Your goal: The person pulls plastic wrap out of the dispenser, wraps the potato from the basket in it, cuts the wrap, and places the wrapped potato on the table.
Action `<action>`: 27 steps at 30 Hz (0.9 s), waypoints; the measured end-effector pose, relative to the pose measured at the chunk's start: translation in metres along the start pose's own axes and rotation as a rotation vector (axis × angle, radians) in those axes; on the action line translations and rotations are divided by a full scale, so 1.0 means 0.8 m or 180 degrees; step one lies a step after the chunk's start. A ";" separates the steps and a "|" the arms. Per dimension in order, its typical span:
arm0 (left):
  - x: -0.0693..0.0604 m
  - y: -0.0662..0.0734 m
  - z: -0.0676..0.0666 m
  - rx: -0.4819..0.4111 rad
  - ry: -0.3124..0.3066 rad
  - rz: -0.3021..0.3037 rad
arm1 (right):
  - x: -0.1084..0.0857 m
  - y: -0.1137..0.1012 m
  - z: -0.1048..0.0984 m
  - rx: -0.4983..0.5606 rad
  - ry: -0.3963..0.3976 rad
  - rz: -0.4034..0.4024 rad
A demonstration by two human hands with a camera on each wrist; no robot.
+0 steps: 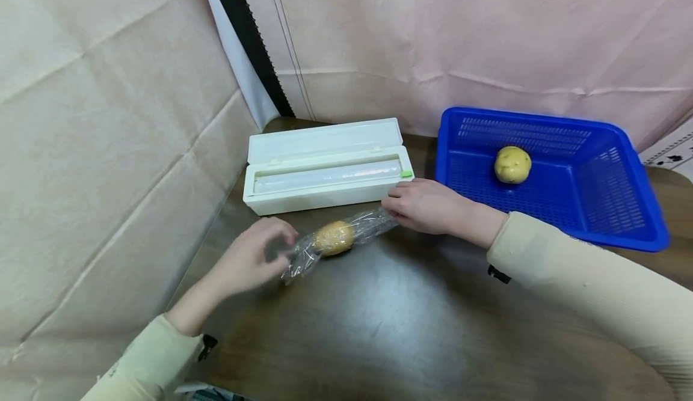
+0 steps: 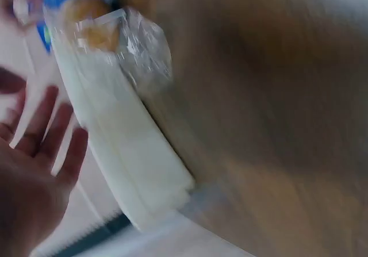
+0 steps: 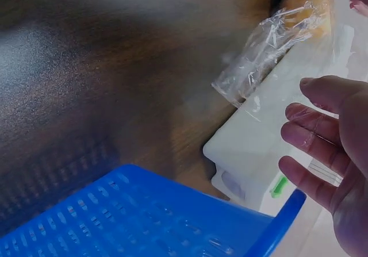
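Note:
A potato (image 1: pixel 334 237) lies on the table inside clear plastic wrap (image 1: pixel 373 223), whose loose ends stretch out on both sides of it. By the wrap's left end is my left hand (image 1: pixel 257 254), fingers spread and bent, with nothing between them; its palm faces up blurred in the left wrist view. At the other end my right hand (image 1: pixel 425 205) hovers over the film. In the right wrist view its fingers (image 3: pixel 313 139) are apart and relaxed, and the crinkled film end (image 3: pixel 241 76) stands free of them.
Behind the potato stands a white cling film box (image 1: pixel 325 196), lid raised, with a roll (image 1: pixel 327 177) inside and a green tab at its right end. A blue plastic basket (image 1: pixel 585 208) at the right holds another potato (image 1: pixel 512 165). Pale cloth hangs at the back and left.

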State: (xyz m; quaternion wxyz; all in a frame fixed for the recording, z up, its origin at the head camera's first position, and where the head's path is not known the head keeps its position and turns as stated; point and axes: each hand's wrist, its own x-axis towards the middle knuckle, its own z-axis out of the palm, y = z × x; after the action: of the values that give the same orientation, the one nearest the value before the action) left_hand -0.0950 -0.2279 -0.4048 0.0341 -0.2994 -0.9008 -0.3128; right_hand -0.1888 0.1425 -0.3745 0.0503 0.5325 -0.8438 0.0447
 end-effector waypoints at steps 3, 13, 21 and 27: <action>0.005 0.018 0.021 0.0916 0.0005 0.0537 | -0.001 0.001 0.000 0.0050 -0.0016 0.0044; 0.010 0.037 0.069 0.2368 0.0304 0.0876 | 0.005 -0.002 -0.001 0.0196 -0.0079 0.0071; 0.012 0.025 0.070 0.2426 0.0544 0.1138 | 0.004 -0.002 -0.003 0.0232 -0.0111 0.0099; 0.010 0.021 0.064 0.2173 0.0409 0.1453 | 0.003 0.001 -0.001 0.0211 -0.0099 0.0091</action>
State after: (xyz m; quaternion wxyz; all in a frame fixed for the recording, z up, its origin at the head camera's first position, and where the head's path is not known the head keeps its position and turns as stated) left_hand -0.0857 -0.1832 -0.4346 0.2561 -0.4428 -0.8593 0.0014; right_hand -0.1906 0.1410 -0.3732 0.0189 0.5224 -0.8500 0.0651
